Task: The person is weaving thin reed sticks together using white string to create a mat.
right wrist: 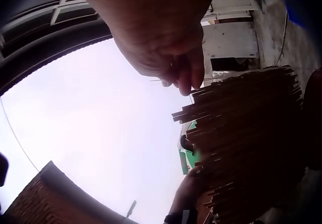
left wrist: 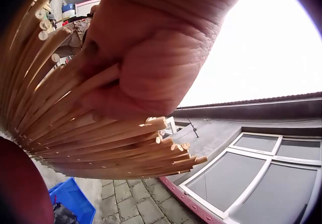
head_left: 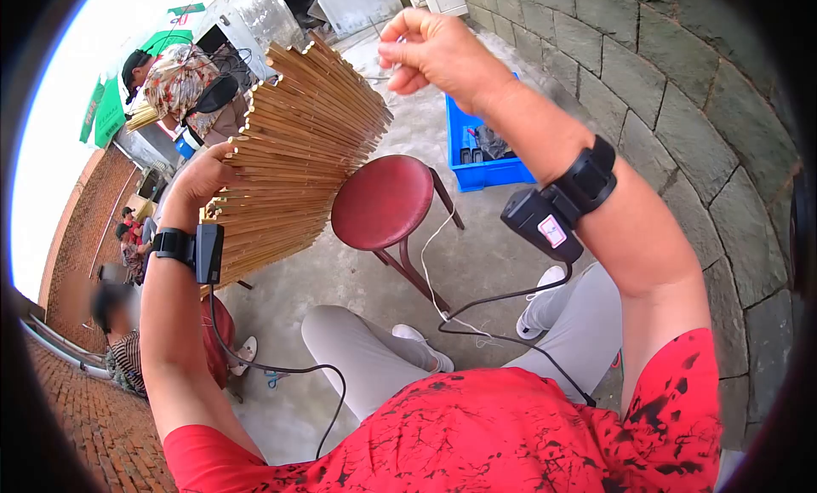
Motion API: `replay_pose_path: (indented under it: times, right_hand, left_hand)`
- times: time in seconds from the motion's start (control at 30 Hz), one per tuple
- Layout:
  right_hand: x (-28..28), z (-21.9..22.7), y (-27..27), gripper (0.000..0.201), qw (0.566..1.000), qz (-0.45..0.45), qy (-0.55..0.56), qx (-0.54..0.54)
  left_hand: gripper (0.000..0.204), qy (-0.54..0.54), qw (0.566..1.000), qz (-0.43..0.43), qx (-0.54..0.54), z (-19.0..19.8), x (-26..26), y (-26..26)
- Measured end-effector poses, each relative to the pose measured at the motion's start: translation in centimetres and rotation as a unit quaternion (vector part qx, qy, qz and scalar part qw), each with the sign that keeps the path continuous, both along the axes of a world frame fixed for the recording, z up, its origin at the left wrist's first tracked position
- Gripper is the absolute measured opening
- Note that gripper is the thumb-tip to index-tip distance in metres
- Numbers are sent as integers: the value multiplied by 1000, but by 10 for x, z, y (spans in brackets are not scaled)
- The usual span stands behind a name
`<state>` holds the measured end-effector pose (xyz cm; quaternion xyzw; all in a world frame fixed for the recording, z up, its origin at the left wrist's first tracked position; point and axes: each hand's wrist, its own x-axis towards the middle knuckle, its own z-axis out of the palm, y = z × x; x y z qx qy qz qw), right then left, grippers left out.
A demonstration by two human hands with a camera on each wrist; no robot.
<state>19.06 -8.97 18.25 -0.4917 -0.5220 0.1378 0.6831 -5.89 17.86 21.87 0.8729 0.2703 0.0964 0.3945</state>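
Note:
A mat of thin wooden sticks strung side by side fans out over the stool, its uneven stick ends facing left. My left hand grips the mat's left edge; in the left wrist view a stick runs between its thumb and fingers. My right hand is raised beyond the mat's upper right end, thumb and fingertips together. From those fingertips sticks out a thin needle-like piece. In the right wrist view that hand hangs just above the top corner of the mat.
A round red stool stands before my knees, a white cord trailing beside it. Behind it lies a blue crate with dark things inside. Stone wall lines the right. Another person bends beyond the mat; others sit at left.

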Motion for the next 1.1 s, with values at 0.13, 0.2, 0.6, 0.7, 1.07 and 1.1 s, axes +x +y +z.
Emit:
replay_pose_path:
  times: [0.13,0.2,0.6,0.7,1.07,1.1]
  right_hand:
    - [-19,-69,40,12,987,69,98,-105]
    - [-28,-93,54,10,979,78,132,-131]
    - [-53,-98,75,9,983,99,126,-94]
    - [-64,-103,70,10,985,73,101,-116]
    - [-88,-167,11,11,977,58,22,-202]
    - [-87,-177,2,13,979,56,-1,-194]
  left_hand:
    - [48,-37,993,72,-88,8,-7,-4]
    - [47,-29,992,92,-81,10,-14,-5]
    - [41,14,997,69,-25,-7,-52,-93]
    - [60,-12,996,80,-36,-25,-52,-135]
    - [64,75,957,-55,273,-134,-85,-216]
    - [66,76,954,-60,283,-145,-90,-220]
